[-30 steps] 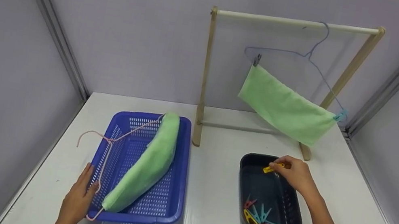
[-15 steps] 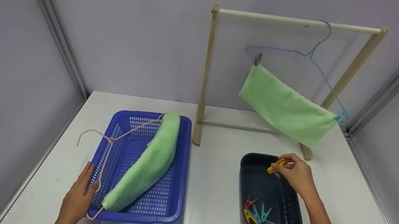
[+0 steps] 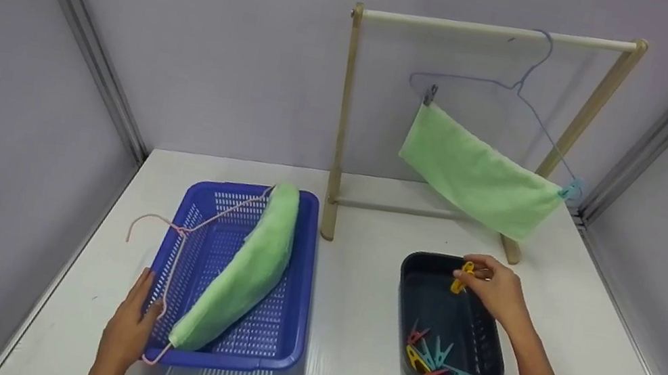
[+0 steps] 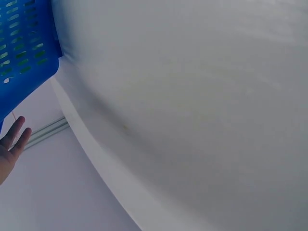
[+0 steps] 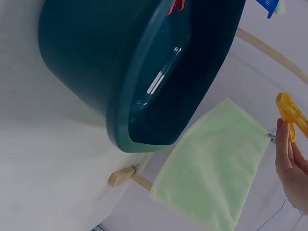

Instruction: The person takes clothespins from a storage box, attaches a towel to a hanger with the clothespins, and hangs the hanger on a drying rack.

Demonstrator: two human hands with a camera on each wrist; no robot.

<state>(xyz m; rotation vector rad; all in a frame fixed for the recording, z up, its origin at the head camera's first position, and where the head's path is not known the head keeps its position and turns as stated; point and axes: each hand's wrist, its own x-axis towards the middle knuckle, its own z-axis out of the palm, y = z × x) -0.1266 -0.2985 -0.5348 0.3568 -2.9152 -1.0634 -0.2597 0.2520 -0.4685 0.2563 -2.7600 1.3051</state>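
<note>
My right hand (image 3: 497,292) pinches a yellow clothespin (image 3: 463,278) above the far end of a dark tray (image 3: 402,309). In the right wrist view, the same clothespin (image 5: 291,115) is between thumb and fingers. My left hand (image 3: 127,326) rests at the near left side of a blue basket (image 3: 310,293), fingers fairly straight. Beside its thumb runs a pink hanger (image 3: 174,269), lying across the basket with a green towel (image 3: 243,274) folded over it. In the left wrist view, only part of the left hand (image 4: 10,147) shows near the basket (image 4: 29,72).
Several red, teal and yellow clothespins (image 3: 437,360) lie in the tray's near end. Behind it stands a wooden rack (image 3: 346,121). From its bar hangs a blue hanger (image 3: 463,78), tilted, with a green towel (image 3: 481,172) clipped by a dark clothespin (image 3: 430,96) and a teal one (image 3: 571,189).
The yellow clothespin has turned from nearly level to nearly upright in my right hand, which has barely shifted. My left hand keeps its place at the basket.
</note>
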